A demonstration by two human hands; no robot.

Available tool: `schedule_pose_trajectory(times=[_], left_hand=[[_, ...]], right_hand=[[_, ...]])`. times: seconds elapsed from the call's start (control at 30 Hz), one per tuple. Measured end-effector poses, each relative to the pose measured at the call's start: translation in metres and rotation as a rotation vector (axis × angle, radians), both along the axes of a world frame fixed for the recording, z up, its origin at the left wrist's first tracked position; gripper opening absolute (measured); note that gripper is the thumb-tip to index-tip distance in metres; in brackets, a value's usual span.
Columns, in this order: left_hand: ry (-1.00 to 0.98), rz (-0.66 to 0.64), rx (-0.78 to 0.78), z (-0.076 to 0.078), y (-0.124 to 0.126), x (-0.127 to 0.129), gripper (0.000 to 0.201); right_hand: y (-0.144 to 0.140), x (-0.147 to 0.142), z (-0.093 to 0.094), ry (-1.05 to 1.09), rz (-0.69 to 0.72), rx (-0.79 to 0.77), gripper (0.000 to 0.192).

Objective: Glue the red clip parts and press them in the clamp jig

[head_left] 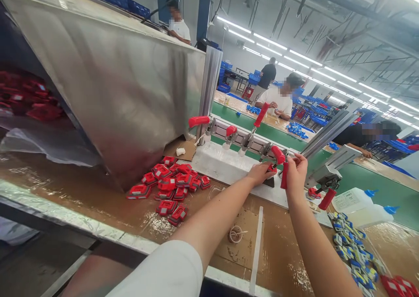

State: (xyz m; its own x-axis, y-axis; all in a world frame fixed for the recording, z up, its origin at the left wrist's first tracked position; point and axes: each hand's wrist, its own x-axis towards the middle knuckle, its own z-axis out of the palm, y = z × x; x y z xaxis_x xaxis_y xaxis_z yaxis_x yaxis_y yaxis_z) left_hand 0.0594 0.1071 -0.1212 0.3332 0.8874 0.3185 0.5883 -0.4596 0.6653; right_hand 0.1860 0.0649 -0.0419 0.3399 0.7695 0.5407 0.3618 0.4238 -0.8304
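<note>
Hands at the clamp row

Clamps (248, 135) with red handles stand in a line along a rail at the back of a white block (225, 164), set so each can press down on whatever lies beneath. I count about six handles: four along the rail, one under the hands, one at the right end pointing down.

Left hand (260, 173) rests flat at the base of the fifth clamp, fingers curled low on a small red piece, seemingly steadying it; how tightly it grips I cannot tell. Right hand (296, 172) is closed round that clamp's red handle (283, 175), which hangs downward between the two hands.

Red parts (170, 186) lie heaped by the left forearm, within easy reach, roughly fifteen to twenty. Blue-and-white parts (353, 249) trail along the right. Two white bottles (363, 203) with blue caps lie beyond them
</note>
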Motion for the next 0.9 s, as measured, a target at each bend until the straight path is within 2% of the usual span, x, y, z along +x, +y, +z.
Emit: schedule_pose_trajectory(times=[0.1, 0.23, 0.3, 0.43, 0.53, 0.6, 0.7, 0.73, 0.8, 0.9], left_hand=[[-0.004, 0.004, 0.002, -0.001, 0.000, 0.000, 0.040], [-0.016, 0.003, 0.000, -0.006, 0.002, 0.002, 0.044], [-0.015, 0.012, 0.005, -0.007, 0.002, 0.003, 0.043], [-0.012, 0.014, 0.029, -0.006, 0.000, 0.002, 0.040], [-0.020, -0.013, 0.023, -0.003, -0.004, -0.001, 0.038], [-0.039, -0.023, -0.004, 0.000, -0.006, -0.002, 0.039], [-0.083, -0.024, -0.063, 0.002, -0.007, -0.001, 0.046], [-0.095, -0.021, -0.084, 0.003, -0.006, -0.001, 0.049], [-0.107, -0.014, -0.125, 0.005, -0.007, 0.000, 0.054], [-0.094, -0.026, -0.176, 0.007, -0.017, -0.003, 0.063]], right_hand=[[0.003, 0.001, -0.011, -0.094, -0.056, -0.019, 0.055], [0.000, 0.002, -0.019, -0.503, -0.177, 0.248, 0.059], [0.005, 0.000, -0.029, -0.657, -0.191, 0.326, 0.059], [0.021, -0.011, -0.050, -0.740, -0.186, 0.365, 0.049], [0.012, -0.010, -0.044, -0.764, -0.158, 0.303, 0.053], [-0.016, 0.005, -0.035, -0.784, -0.046, 0.219, 0.059], [-0.083, 0.047, -0.032, -0.684, 0.305, -0.005, 0.049], [-0.109, 0.063, -0.036, -0.599, 0.409, -0.134, 0.044], [-0.161, 0.093, -0.054, -0.365, 0.470, -0.412, 0.045], [-0.225, 0.121, -0.088, -0.061, 0.464, -0.585, 0.053]])
